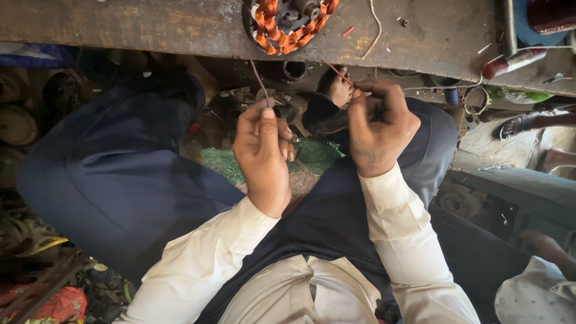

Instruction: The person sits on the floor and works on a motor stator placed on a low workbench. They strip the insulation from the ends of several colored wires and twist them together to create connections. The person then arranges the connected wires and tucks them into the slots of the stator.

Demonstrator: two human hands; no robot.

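My left hand (262, 150) pinches a thin copper wire (260, 81) that rises toward a round stator with orange copper windings (288, 24) on the worn wooden bench (150, 24). To its right, my right hand (378, 129) is closed on another thin wire end (339, 72), near my bare toes. Both hands hover over my lap, above dark blue trousers (120, 180), with white sleeves at the wrists.
A screwdriver with a red handle (516, 60) lies on the bench at right. Metal rings and motor parts (474, 99) clutter the floor under the bench. Another person's sandalled foot (522, 123) shows at far right. Scrap and red debris (54, 300) sit lower left.
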